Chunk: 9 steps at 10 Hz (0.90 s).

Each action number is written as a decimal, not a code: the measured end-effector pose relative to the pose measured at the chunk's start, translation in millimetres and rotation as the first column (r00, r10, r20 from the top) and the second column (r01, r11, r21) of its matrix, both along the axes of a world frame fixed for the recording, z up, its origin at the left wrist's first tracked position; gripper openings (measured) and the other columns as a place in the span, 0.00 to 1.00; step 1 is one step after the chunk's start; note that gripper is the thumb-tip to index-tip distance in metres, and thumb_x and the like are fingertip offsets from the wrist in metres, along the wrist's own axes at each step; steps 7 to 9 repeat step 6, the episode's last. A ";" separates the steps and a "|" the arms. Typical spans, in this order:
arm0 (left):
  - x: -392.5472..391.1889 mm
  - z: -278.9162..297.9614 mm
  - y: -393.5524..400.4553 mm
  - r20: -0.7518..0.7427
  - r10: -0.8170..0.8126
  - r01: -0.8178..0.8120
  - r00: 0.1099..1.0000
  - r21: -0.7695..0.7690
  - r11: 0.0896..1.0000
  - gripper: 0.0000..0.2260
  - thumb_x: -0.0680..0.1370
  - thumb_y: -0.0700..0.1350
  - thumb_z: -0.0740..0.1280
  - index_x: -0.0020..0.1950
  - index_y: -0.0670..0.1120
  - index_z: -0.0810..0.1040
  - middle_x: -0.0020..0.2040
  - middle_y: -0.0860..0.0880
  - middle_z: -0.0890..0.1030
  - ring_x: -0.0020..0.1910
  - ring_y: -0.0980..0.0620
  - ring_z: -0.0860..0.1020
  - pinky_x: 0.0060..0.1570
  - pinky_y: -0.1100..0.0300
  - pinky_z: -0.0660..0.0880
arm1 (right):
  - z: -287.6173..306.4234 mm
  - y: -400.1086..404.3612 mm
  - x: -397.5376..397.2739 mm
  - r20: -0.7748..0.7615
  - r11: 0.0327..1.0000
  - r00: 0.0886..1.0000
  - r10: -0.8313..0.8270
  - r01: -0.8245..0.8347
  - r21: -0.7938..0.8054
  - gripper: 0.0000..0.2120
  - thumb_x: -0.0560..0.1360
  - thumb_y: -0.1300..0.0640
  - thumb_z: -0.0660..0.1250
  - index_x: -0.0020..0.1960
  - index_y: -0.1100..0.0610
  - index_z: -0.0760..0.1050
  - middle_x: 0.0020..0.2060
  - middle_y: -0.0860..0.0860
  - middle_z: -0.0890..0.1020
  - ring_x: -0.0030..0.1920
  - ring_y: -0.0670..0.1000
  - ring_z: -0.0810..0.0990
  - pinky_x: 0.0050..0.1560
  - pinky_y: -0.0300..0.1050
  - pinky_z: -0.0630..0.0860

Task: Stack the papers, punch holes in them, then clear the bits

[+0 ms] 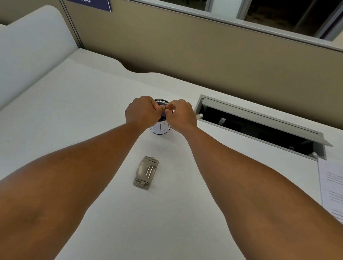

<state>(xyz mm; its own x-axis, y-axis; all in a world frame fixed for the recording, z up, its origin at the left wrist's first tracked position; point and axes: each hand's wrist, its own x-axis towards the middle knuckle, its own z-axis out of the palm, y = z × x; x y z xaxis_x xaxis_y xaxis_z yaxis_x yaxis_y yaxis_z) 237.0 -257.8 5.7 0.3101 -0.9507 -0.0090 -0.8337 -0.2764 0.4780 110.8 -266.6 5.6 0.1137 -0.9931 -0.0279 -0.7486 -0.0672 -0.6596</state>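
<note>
My left hand (142, 112) and my right hand (180, 115) meet over the mouth of a small black mesh cup (160, 127) with a white label, in the middle of the white desk (76, 124). The fingers of both hands are curled, with the fingertips pressed together above the cup's opening. Anything pinched between them is too small to see. A grey metal hole punch (146, 173) lies on the desk nearer to me, between my forearms, untouched. A stack of printed papers (337, 190) lies at the right edge of the view.
An open cable hatch (257, 127) with a raised lid is set into the desk right of the cup. A tan partition wall (211, 56) closes off the back of the desk. A second white surface (27, 46) rises at the far left.
</note>
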 end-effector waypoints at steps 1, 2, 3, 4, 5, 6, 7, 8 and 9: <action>-8.2 4.6 5.6 0.020 -0.017 0.017 1.000 -0.033 0.999 0.14 0.76 0.56 0.63 0.43 0.47 0.80 0.40 0.48 0.83 0.38 0.48 0.79 0.36 0.59 0.72 | 1.4 9.5 -6.2 0.021 1.000 1.000 -0.003 0.004 -0.030 0.12 0.77 0.56 0.64 0.59 0.56 0.77 0.57 0.51 0.78 0.60 0.54 0.71 0.52 0.48 0.74; -16.8 10.4 14.2 0.016 -0.020 0.021 1.000 -0.052 0.998 0.12 0.77 0.53 0.62 0.47 0.47 0.79 0.45 0.48 0.83 0.41 0.48 0.77 0.39 0.59 0.72 | 4.8 21.2 -15.3 0.037 0.999 0.999 -0.020 0.022 -0.042 0.17 0.78 0.54 0.63 0.65 0.56 0.73 0.63 0.51 0.76 0.65 0.53 0.69 0.56 0.48 0.71; -29.4 14.3 25.1 0.012 -0.025 0.026 1.000 -0.086 0.996 0.11 0.79 0.49 0.60 0.55 0.45 0.78 0.51 0.47 0.82 0.44 0.49 0.76 0.42 0.58 0.72 | 7.8 33.3 -29.6 0.043 0.997 0.997 -0.061 0.064 -0.051 0.20 0.79 0.52 0.63 0.69 0.56 0.70 0.68 0.50 0.73 0.69 0.52 0.66 0.63 0.51 0.69; -43.1 19.9 39.1 0.008 -0.064 0.064 0.998 -0.117 0.991 0.09 0.80 0.48 0.62 0.56 0.47 0.78 0.51 0.49 0.82 0.44 0.53 0.75 0.43 0.60 0.71 | 14.3 47.5 -46.2 0.041 0.993 0.994 -0.100 0.102 -0.052 0.20 0.79 0.51 0.62 0.69 0.55 0.69 0.68 0.49 0.72 0.69 0.51 0.65 0.63 0.51 0.70; -58.3 25.9 53.0 -0.039 -0.125 0.118 0.991 -0.137 0.983 0.09 0.78 0.49 0.66 0.56 0.50 0.79 0.52 0.53 0.82 0.50 0.52 0.79 0.46 0.58 0.76 | 19.8 63.1 -64.2 0.027 0.988 0.991 -0.130 0.132 -0.086 0.20 0.79 0.51 0.61 0.69 0.55 0.69 0.67 0.49 0.73 0.68 0.51 0.65 0.61 0.51 0.71; -73.9 31.0 64.7 -0.067 -0.167 0.156 0.984 -0.148 0.977 0.11 0.78 0.50 0.66 0.59 0.50 0.78 0.55 0.54 0.82 0.54 0.52 0.80 0.50 0.55 0.78 | 25.8 77.9 -81.1 0.018 0.977 0.987 -0.160 0.161 -0.139 0.18 0.78 0.52 0.61 0.66 0.56 0.71 0.65 0.49 0.74 0.67 0.52 0.67 0.57 0.50 0.71; -73.9 31.0 64.7 -0.067 -0.167 0.156 0.984 -0.148 0.977 0.11 0.78 0.50 0.66 0.59 0.50 0.78 0.55 0.54 0.82 0.54 0.52 0.80 0.50 0.55 0.78 | 25.8 77.9 -81.1 0.018 0.977 0.987 -0.160 0.161 -0.139 0.18 0.78 0.52 0.61 0.66 0.56 0.71 0.65 0.49 0.74 0.67 0.52 0.67 0.57 0.50 0.71; -73.9 31.0 64.7 -0.067 -0.167 0.156 0.984 -0.148 0.977 0.11 0.78 0.50 0.66 0.59 0.50 0.78 0.55 0.54 0.82 0.54 0.52 0.80 0.50 0.55 0.78 | 25.8 77.9 -81.1 0.018 0.977 0.987 -0.160 0.161 -0.139 0.18 0.78 0.52 0.61 0.66 0.56 0.71 0.65 0.49 0.74 0.67 0.52 0.67 0.57 0.50 0.71; -73.9 31.0 64.7 -0.067 -0.167 0.156 0.984 -0.148 0.977 0.11 0.78 0.50 0.66 0.59 0.50 0.78 0.55 0.54 0.82 0.54 0.52 0.80 0.50 0.55 0.78 | 25.8 77.9 -81.1 0.018 0.977 0.987 -0.160 0.161 -0.139 0.18 0.78 0.52 0.61 0.66 0.56 0.71 0.65 0.49 0.74 0.67 0.52 0.67 0.57 0.50 0.71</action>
